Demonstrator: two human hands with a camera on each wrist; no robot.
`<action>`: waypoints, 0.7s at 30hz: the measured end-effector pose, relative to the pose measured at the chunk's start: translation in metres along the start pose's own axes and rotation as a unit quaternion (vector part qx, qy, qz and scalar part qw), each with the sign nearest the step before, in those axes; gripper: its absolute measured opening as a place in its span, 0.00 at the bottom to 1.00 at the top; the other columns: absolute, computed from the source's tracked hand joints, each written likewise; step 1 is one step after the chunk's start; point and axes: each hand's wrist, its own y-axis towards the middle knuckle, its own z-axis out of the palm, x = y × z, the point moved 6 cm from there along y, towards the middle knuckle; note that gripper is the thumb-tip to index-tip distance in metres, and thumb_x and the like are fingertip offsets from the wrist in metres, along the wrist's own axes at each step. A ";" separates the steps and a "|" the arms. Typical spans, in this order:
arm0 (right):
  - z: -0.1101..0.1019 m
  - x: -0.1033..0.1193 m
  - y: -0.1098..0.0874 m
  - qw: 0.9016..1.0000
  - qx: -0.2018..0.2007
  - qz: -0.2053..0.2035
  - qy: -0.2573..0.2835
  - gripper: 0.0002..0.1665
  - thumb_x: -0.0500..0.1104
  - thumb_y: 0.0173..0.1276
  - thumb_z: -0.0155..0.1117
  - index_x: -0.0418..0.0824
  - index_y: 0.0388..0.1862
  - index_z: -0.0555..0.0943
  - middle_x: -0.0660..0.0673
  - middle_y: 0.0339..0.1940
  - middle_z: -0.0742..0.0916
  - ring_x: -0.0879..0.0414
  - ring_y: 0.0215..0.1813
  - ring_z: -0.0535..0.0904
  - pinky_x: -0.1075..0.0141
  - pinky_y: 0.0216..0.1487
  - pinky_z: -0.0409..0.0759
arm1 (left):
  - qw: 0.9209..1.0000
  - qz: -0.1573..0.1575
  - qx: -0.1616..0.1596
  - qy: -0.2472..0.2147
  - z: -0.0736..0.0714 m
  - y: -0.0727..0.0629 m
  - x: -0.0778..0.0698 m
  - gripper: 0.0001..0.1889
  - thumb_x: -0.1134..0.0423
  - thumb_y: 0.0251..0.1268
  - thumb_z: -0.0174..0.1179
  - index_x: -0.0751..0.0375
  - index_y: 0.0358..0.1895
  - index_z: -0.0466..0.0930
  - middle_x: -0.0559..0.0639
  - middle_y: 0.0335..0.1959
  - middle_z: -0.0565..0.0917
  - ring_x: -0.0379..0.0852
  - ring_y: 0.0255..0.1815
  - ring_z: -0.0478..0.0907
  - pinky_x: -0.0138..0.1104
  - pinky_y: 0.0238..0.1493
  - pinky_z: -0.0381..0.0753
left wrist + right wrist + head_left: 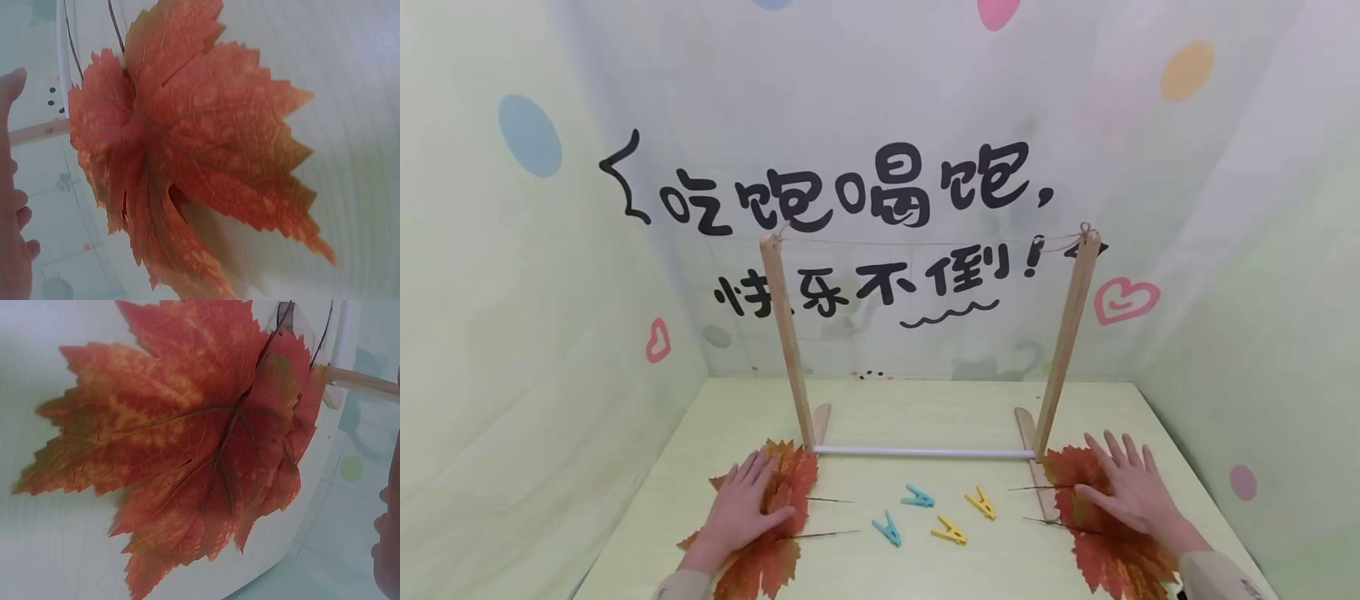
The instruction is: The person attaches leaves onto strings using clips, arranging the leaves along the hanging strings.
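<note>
My left hand (pixel 741 508) lies with fingers spread over red-orange maple leaves (pixel 763 567) at the table's left. On the right side, my right hand (pixel 1138 496) is stretched out the same way above a second group of maple leaves (pixel 1116 562). Thin dark stems point inward from both groups. The left wrist view shows a leaf (pixel 219 125) with jagged edges, and fingers at the left border. A broad leaf (pixel 169 419) fills much of the right wrist view. Between the hands lie two blue clothespins (pixel 918 497) and two yellow clothespins (pixel 951 531).
Behind the clothespins stands a frame with a left wooden post (pixel 788 346) and a right wooden post (pixel 1067 342). A white rod (pixel 925 453) joins them low down, and a thin string (pixel 917 243) spans their tops. Printed cloth walls (pixel 880 100) enclose the table (pixel 917 408).
</note>
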 end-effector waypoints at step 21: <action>0.008 0.041 0.017 0.993 0.042 0.028 0.108 0.51 0.60 0.51 0.67 0.40 0.68 0.58 0.33 0.60 0.72 0.37 0.59 0.68 0.40 0.51 0.69 | 0.998 -0.013 0.030 -0.063 0.018 -0.001 -0.034 0.36 0.41 0.47 0.64 0.58 0.59 0.70 0.54 0.55 0.73 0.55 0.55 0.69 0.49 0.51 0.72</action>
